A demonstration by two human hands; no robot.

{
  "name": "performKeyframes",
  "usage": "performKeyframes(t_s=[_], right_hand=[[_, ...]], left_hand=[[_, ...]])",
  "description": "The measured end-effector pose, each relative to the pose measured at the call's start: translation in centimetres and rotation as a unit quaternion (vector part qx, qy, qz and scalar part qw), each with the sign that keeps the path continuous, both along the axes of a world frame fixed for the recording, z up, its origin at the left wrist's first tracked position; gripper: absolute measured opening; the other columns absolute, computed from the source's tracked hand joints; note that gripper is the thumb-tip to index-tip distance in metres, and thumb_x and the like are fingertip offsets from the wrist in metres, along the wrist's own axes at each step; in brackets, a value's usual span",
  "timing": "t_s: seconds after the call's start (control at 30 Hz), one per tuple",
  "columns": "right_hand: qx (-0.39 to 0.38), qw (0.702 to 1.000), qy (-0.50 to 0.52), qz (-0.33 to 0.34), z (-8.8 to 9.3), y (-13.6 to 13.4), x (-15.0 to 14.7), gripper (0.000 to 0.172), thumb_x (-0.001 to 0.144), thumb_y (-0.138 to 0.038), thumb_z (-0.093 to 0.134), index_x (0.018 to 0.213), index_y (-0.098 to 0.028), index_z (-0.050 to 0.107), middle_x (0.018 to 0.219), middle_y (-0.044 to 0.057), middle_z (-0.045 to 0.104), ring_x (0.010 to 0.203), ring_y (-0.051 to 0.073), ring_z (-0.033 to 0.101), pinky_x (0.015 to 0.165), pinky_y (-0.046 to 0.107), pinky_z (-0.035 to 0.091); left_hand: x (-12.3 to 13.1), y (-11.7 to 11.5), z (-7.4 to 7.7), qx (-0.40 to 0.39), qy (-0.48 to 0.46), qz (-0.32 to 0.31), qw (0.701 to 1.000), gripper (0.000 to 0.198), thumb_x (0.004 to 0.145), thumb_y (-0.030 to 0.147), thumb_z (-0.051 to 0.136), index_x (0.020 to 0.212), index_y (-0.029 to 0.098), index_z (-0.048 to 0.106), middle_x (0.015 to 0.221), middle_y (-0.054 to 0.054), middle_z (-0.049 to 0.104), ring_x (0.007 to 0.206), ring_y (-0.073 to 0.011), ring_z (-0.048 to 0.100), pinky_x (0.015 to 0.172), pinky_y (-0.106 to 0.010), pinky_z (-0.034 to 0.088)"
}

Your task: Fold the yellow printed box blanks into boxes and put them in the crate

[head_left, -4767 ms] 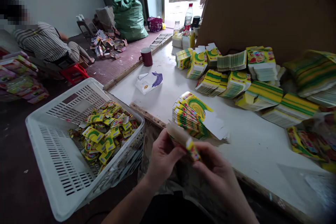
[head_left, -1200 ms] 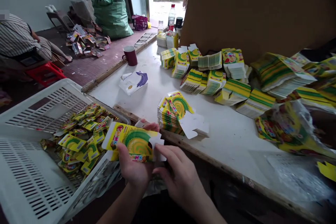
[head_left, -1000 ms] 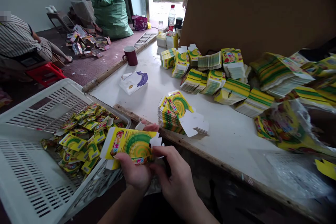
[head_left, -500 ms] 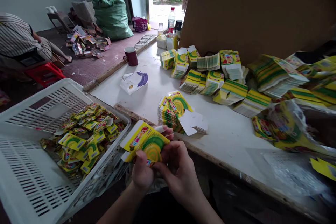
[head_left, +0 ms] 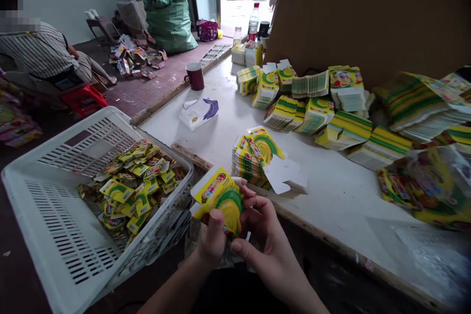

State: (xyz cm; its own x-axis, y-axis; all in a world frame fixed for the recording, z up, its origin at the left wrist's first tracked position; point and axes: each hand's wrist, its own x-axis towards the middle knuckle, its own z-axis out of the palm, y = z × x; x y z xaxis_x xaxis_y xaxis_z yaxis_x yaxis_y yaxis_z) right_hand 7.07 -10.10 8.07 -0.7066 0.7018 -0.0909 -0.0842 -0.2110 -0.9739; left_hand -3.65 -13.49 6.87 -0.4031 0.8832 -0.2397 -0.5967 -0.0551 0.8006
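Observation:
A yellow-and-green printed carton [head_left: 224, 201] with white end flaps is in my left hand [head_left: 213, 240]. My left thumb presses on its front, and the fingers pass behind it. One fingertip, with something white wrapped below it, shows at the carton's upper right. My right hand [head_left: 270, 235] is at the carton's right edge, its bent fingers against that side and its thumb near the lower corner. Just beyond my hands, a stack of flat cartons [head_left: 253, 162] lies on the table [head_left: 333, 203], white flaps sticking out to the right.
Left of me stands a white plastic basket [head_left: 55, 221] partly filled with small yellow cartons [head_left: 136, 186]. Bundles of cartons [head_left: 312, 115] line the table's back. A maroon mug [head_left: 195, 77] and a white-and-purple box [head_left: 198, 113] stand nearer the left edge. A seated person [head_left: 44, 54] is far left.
My view has turned slightly left, so the scene shifts right. The carton is tilted more upright, and my right thumb has moved away from its front face toward the lower corner.

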Motion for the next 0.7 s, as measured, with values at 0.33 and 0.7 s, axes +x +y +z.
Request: performKeyframes(t_s=[0.33,0.7], right_hand=[[0.098,0.993,-0.054,-0.04,-0.7,-0.2,0.1,0.041,0.075,-0.021,0.073,0.111,-0.025,0.054,0.089,0.0,0.067,0.079,0.017,0.063,0.071,0.027,0.051],[0.381,0.913,-0.141,0.021,3.1,3.6,6.1,0.024,0.092,-0.018,0.054,0.107,-0.029,0.068,0.077,-0.001,0.069,0.066,0.014,0.065,0.056,0.021,0.05]], left_hand=[[0.3,0.0,-1.2,0.048,0.106,0.127,0.985,0.072,0.048,0.078,0.072,0.093,0.022,0.063,0.085,-0.003,0.058,0.077,-0.0184,0.055,0.073,-0.029,0.05],[-3.7,-0.3,1.3,0.084,0.125,-0.117,0.982,0.076,0.069,0.08,0.052,0.102,0.016,0.076,0.094,-0.015,0.074,0.086,-0.031,0.068,0.079,-0.042,0.053]])
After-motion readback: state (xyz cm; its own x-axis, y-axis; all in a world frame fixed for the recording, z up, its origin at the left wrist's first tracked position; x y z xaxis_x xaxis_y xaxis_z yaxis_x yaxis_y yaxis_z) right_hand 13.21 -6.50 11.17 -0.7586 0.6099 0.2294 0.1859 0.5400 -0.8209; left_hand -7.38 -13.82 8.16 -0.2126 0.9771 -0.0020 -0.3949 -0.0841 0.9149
